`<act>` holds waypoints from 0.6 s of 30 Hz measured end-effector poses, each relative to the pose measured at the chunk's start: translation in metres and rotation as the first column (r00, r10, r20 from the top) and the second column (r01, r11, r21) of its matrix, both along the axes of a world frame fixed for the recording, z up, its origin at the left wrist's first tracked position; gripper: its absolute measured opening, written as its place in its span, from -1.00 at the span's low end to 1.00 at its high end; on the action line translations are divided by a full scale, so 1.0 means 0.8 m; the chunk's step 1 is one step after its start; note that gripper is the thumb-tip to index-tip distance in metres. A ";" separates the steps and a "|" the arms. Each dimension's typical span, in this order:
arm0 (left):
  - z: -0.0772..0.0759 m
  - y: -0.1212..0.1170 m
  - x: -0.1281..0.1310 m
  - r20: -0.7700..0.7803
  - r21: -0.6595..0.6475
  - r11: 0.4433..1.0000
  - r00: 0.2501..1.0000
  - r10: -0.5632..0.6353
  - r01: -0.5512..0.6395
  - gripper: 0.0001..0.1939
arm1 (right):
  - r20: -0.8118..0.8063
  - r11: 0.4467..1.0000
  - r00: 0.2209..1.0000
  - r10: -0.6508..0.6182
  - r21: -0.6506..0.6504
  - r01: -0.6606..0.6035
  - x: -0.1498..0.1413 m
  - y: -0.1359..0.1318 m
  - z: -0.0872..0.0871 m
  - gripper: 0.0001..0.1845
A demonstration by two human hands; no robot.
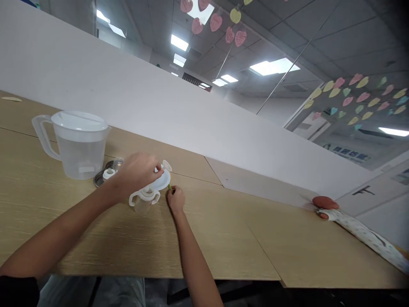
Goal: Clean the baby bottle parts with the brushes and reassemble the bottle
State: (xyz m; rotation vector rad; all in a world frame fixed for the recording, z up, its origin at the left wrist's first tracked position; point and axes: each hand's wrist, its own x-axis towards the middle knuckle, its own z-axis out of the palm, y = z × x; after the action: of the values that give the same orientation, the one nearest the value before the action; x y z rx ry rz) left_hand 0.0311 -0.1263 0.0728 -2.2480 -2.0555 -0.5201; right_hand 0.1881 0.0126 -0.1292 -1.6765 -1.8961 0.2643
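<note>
**Both hands up front, apart**

Left hand [140,168] slightly blurred, back up, fingertips bent down toward right hand [176,199]. Right sits lower, fingers curled in. Left forearm [76,221] slants in from lower left; right forearm [193,256] reaches up from below its hand.

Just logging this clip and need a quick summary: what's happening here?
A person's left hand is over a white dish, fingers bent; whether it grips anything is unclear. The right hand holds a thin green item by the dish's edge. A two-handled cup stands upright in front, and a lidded jug of clear liquid stands to the left, beside a metal tray bearing small parts.
</note>
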 end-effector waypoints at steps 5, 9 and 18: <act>0.003 -0.002 0.006 -0.088 -0.052 0.997 0.995 0.050 -0.055 -0.64 | 0.013 1.000 1.000 -0.001 -0.013 0.001 -0.001 0.000 0.001 -0.76; 0.004 -0.004 0.008 -0.097 -0.059 0.997 0.994 0.050 -0.056 -0.64 | 0.013 1.000 1.000 0.006 -0.017 -0.006 -0.001 -0.001 0.003 -0.76; -0.001 0.001 0.006 -0.123 -0.019 0.998 0.990 0.064 -0.067 -0.65 | 0.040 1.000 0.999 0.004 -0.013 -0.003 -0.001 -0.002 0.004 -0.76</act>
State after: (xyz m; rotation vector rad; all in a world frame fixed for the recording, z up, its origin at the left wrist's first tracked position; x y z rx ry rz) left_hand 0.0356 -0.1256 0.0722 -2.1577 -2.0768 -0.3467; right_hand 0.1872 0.0107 -0.1261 -1.6989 -1.9302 0.2470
